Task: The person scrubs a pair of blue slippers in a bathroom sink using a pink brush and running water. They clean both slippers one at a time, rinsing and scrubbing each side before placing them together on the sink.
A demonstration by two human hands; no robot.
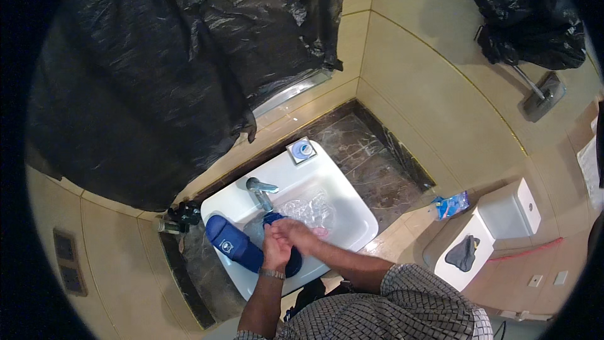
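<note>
In the head view a white washbasin (351, 215) with a chrome tap (260, 192) stands before me. My left hand (276, 248) and my right hand (298, 235) meet over the basin just below the tap. Dark blue material (272, 217), seemingly part of a slipper, shows at the fingers; whether either hand grips it is not plain. A dark blue slipper (234, 245) with a white bear print lies on the basin's left rim, running behind my left wrist. Clear, crinkled plastic or water (306, 210) fills the bowl, with a small pink thing (320, 232) near my right wrist.
A bottle (304, 149) stands on a square dish at the basin's back corner. Dark marble counter (377, 174) surrounds the basin. Dark items (186, 212) sit at the left. Black plastic sheeting (141, 80) covers the wall. Right are a white toilet (476, 226) and blue packet (450, 205).
</note>
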